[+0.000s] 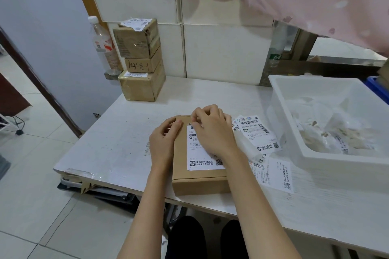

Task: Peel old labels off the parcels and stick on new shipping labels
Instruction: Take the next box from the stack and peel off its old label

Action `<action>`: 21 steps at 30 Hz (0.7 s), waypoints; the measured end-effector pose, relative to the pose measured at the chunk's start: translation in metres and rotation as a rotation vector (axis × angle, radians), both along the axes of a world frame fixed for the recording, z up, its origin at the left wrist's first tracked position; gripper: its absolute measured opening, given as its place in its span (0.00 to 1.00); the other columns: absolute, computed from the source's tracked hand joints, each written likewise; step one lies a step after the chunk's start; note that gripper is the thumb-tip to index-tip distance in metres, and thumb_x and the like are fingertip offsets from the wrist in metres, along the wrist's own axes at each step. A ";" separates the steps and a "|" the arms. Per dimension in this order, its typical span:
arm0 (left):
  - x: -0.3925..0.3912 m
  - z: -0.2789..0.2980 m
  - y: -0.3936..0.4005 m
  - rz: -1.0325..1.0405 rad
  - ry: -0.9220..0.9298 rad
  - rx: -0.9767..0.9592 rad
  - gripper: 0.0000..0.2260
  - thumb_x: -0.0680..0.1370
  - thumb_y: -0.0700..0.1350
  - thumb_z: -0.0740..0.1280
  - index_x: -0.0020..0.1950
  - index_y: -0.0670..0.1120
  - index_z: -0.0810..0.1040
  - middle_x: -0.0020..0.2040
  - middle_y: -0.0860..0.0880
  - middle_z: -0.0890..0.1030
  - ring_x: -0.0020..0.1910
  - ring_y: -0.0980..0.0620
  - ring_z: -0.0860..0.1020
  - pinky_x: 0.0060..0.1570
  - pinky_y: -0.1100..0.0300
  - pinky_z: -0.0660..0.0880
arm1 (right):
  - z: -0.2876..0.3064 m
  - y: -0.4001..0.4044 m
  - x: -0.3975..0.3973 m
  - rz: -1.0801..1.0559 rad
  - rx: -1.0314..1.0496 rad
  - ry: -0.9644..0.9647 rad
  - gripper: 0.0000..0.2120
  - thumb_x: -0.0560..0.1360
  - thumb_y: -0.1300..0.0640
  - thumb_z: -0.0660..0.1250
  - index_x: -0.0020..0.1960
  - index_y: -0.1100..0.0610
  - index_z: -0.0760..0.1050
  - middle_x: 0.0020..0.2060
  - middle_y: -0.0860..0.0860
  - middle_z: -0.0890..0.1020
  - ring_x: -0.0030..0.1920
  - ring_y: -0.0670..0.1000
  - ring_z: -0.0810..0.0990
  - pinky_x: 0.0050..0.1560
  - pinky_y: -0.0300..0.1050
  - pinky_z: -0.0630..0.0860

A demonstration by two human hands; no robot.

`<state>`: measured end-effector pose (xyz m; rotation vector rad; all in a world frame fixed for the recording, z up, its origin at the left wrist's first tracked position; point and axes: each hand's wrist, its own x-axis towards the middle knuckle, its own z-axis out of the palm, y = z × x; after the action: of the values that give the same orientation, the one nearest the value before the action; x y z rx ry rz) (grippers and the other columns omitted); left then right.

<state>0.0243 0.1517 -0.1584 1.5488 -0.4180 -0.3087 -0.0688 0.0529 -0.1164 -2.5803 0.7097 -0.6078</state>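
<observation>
Tabletop: hands (curled) on parcel

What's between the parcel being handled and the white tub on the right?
Head view: loose shipping labels lie on the table between the cardboard parcel and the white tub; nothing else.

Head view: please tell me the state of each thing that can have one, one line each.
Flat box: closed, lying flat on table.
Label on it: mostly stuck; top corner under right hand's fingers.
Left hand: resting on box's left edge.
Right hand: fingers at label's top corner.
Box stack: three, closed.
White bin: open, holds plastic scraps.
</observation>
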 end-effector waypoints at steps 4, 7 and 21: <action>0.000 0.000 0.000 0.003 0.015 -0.001 0.08 0.78 0.49 0.70 0.55 0.50 0.84 0.48 0.52 0.85 0.49 0.52 0.82 0.48 0.58 0.77 | 0.001 0.001 -0.003 -0.008 0.123 -0.126 0.04 0.78 0.55 0.63 0.52 0.49 0.73 0.53 0.46 0.72 0.56 0.46 0.71 0.63 0.41 0.56; -0.001 0.000 0.001 -0.008 0.022 -0.006 0.08 0.78 0.50 0.70 0.54 0.51 0.84 0.48 0.52 0.85 0.49 0.52 0.83 0.49 0.57 0.78 | 0.003 0.003 -0.004 -0.006 0.126 -0.133 0.09 0.76 0.54 0.66 0.54 0.45 0.74 0.53 0.44 0.72 0.56 0.44 0.72 0.59 0.37 0.54; 0.000 0.000 0.000 -0.008 0.003 0.022 0.16 0.71 0.58 0.68 0.54 0.52 0.85 0.47 0.52 0.85 0.50 0.51 0.82 0.53 0.50 0.77 | 0.009 0.003 0.000 0.005 0.164 -0.056 0.08 0.75 0.58 0.61 0.42 0.46 0.70 0.47 0.47 0.69 0.52 0.48 0.69 0.63 0.44 0.59</action>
<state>0.0242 0.1516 -0.1579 1.5680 -0.4203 -0.3227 -0.0690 0.0558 -0.1075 -2.4045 0.7037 -0.5913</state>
